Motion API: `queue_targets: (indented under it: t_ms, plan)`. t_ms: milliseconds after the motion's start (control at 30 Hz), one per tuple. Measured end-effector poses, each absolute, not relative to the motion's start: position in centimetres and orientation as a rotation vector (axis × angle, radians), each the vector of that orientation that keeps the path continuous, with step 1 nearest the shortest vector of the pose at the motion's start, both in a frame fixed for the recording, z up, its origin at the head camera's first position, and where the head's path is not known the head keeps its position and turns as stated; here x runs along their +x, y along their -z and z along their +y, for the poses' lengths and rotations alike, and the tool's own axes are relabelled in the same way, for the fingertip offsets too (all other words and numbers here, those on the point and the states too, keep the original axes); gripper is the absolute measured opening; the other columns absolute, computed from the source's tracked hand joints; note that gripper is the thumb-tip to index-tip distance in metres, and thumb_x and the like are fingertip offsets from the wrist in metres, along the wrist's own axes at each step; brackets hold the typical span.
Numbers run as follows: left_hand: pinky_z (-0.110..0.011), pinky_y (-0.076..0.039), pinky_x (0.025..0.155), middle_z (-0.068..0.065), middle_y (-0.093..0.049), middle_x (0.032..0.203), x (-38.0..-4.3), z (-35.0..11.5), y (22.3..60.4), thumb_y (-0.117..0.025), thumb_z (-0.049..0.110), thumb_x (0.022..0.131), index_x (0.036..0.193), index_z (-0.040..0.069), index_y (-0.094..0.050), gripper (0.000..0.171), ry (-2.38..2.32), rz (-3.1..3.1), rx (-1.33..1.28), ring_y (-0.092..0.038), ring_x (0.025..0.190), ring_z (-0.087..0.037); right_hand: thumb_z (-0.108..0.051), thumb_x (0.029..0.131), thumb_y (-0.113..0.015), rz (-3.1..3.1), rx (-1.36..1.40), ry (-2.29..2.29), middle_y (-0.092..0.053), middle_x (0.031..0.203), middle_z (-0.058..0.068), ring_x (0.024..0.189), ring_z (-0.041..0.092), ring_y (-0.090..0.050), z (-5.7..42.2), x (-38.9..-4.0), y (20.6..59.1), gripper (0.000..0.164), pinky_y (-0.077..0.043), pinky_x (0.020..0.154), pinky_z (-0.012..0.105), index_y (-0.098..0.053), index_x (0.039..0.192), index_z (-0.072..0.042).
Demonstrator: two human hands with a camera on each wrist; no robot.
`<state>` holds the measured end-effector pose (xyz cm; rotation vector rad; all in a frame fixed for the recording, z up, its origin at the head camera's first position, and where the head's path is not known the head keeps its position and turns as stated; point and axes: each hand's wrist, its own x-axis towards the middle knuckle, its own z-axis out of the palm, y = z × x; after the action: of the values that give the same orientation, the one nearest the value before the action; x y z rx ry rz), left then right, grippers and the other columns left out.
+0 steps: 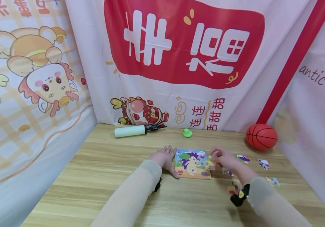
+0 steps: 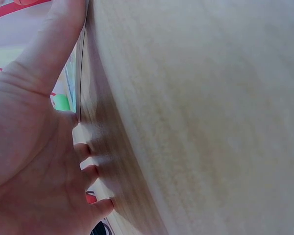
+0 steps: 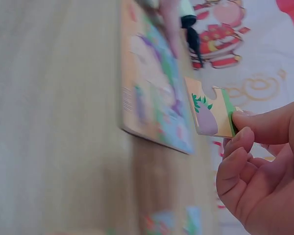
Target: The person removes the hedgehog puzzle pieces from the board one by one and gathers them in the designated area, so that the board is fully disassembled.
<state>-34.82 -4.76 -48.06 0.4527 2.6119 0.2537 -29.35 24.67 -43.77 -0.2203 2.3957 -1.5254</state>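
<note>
A picture board (image 1: 196, 176) with a purple-haired hedgehog cartoon lies flat on the wooden table. My left hand (image 1: 167, 159) rests along its left edge, fingers straight and thumb spread toward the near corner. In the left wrist view the palm (image 2: 29, 147) faces the camera, fingertips down at the tabletop. My right hand (image 1: 223, 157) is over the board's right side. Between thumb and fingers it pinches a jigsaw piece (image 3: 210, 112), yellow with a purple and green plant print, held up beside the board in the right wrist view.
Loose jigsaw pieces lie to the right, among them a white and purple one (image 1: 264, 163) and a yellow and blue one (image 1: 273, 181). A red basketball (image 1: 261, 136) sits at the back right. Along the back are a green duck (image 1: 187, 133) and a white hand pump (image 1: 130, 131).
</note>
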Motion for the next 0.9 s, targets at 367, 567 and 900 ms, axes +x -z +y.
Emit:
queue_targets:
  t_ms: [367,567,900]
  plan:
    - [-0.051,-0.009,0.118,-0.010,-0.004,0.165,-33.4,-4.9,46.3,-0.079,0.075,0.056,0.161,0.025,-0.012,0.134,-0.277,2.606,0.496,-0.003,0.149,-0.034,-0.004,0.099,-0.058,2.586,-0.234,1.451,-0.058,0.084,0.012,0.059,0.018,-0.049,32.0,-27.9,36.9,0.023,-0.045,0.051,0.029,-0.049,0.118,0.006]
    - [-0.050,-0.009,0.118,-0.009,-0.003,0.165,-33.5,-5.1,46.6,-0.079,0.075,0.058,0.161,0.026,-0.010,0.133,-0.276,2.613,0.493,-0.002,0.149,-0.032,-0.006,0.098,-0.060,2.615,-0.241,1.460,-0.056,0.083,0.011,0.059,0.022,-0.051,36.0,-26.5,35.5,0.023,-0.049,0.053,0.031,-0.050,0.114,0.006]
    - [-0.049,-0.009,0.118,-0.007,-0.002,0.165,-33.8,-4.9,46.8,-0.078,0.079,0.052,0.160,0.027,-0.011,0.138,-0.268,2.612,0.462,-0.001,0.150,-0.030,-0.007,0.101,-0.053,2.428,-0.266,1.466,-0.052,0.074,0.003,0.058,0.016,-0.046,42.3,-23.5,38.6,0.010,-0.043,0.053,0.028,-0.051,0.107,0.001]
